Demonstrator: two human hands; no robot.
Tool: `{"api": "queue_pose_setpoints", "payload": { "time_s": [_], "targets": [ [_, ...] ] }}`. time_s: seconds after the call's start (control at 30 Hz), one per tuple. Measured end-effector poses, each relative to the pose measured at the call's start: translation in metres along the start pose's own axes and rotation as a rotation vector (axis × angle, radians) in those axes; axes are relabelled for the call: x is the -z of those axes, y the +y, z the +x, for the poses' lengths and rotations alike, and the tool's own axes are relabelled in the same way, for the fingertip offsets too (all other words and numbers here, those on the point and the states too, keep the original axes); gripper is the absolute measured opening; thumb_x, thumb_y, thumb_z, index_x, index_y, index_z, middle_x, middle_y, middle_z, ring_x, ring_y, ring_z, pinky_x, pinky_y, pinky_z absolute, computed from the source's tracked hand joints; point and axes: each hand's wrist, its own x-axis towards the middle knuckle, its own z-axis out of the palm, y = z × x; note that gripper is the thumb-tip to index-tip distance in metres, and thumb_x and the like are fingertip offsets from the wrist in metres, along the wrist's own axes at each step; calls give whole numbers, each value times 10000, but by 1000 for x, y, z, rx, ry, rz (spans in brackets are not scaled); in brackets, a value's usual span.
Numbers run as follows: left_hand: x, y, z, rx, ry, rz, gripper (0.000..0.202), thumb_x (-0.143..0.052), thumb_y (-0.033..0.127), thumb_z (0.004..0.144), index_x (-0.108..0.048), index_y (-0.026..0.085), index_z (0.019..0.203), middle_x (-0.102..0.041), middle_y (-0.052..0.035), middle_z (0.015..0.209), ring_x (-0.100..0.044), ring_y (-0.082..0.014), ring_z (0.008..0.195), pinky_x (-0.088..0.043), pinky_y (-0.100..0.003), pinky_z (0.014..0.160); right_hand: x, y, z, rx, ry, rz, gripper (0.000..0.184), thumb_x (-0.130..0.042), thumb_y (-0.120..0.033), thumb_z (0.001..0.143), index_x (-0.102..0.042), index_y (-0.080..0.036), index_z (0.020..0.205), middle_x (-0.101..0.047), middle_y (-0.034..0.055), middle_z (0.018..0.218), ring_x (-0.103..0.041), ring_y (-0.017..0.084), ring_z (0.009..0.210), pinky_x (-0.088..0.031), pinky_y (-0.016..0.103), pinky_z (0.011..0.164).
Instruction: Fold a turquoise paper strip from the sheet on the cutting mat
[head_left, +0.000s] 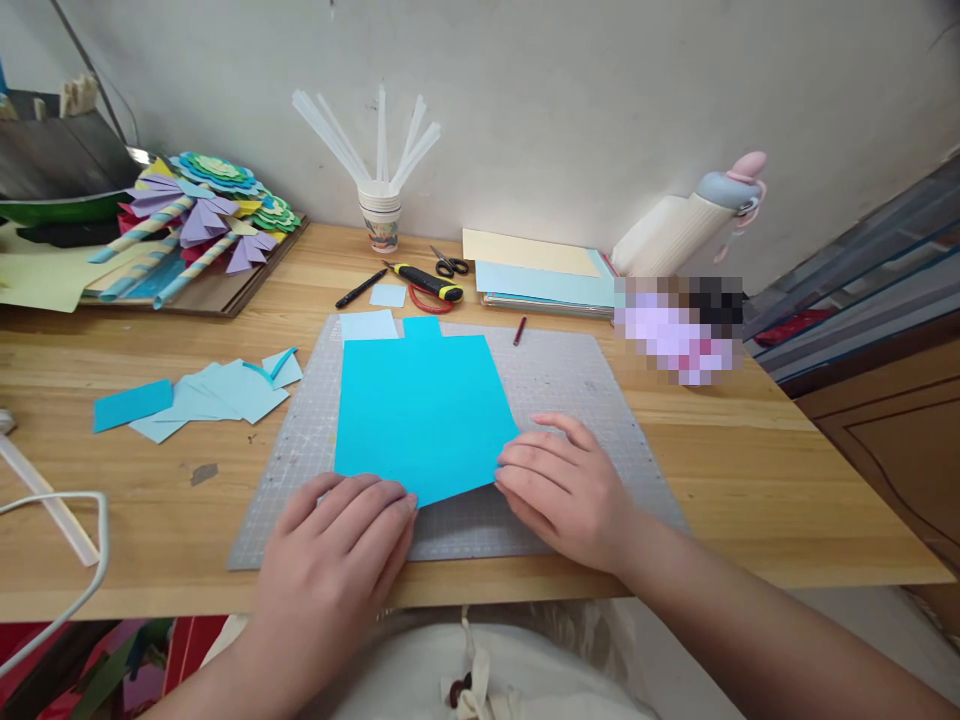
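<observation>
A bright blue sheet of paper (pixel 420 410) is over the grey cutting mat (pixel 600 400), its lower right edge slanting upward. My left hand (pixel 337 530) is closed on the sheet's lower left edge, fingers on top and the thumb hidden. At the right corner, the fingers of my right hand (pixel 566 485) pinch the sheet's edge. Behind the sheet's far edge, a small bright blue piece (pixel 423 328) and a pale blue piece (pixel 367 325) stick out.
Left of the mat lie several pale blue paper pieces (pixel 214 392) and a bright blue strip (pixel 133 405). Beyond the mat are a utility knife (pixel 427 281), scissors (pixel 450 264), a black pen (pixel 361 288) and a cup stack (pixel 381 220) with straws. A white cable (pixel 103 530) lies front left.
</observation>
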Motion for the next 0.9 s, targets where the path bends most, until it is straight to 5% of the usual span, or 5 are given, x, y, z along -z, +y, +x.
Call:
{"api": "queue_pose_setpoints", "payload": {
  "time_s": [0.13,0.43,0.9],
  "targets": [
    [-1,11,7,42,-31,-7,167,-603,128,870,-646,190,1019,-728,-6,970,-651,-190,849,-404,-377,850,-4,-9,3,8,-9,30,71,-583,-112,867,-615,-172,845,-719,15,859,-628,153,839,-413,414,998],
    [-16,23,17,-20,-22,-80,101,-549,110,877,-598,172,813,-700,-6,847,-613,-167,798,-396,-350,781,-9,-21,2,-11,-12,64,108,-547,-123,902,-639,-177,886,-730,12,893,-630,142,862,-393,408,1020],
    [16,-23,-24,-73,8,172,125,-638,109,811,-557,203,793,-708,8,813,-667,-178,779,-433,-349,779,3,-6,-6,-19,107,44,110,-631,-81,853,-638,-191,841,-754,-6,824,-692,142,820,-442,418,980]
  ]
}}
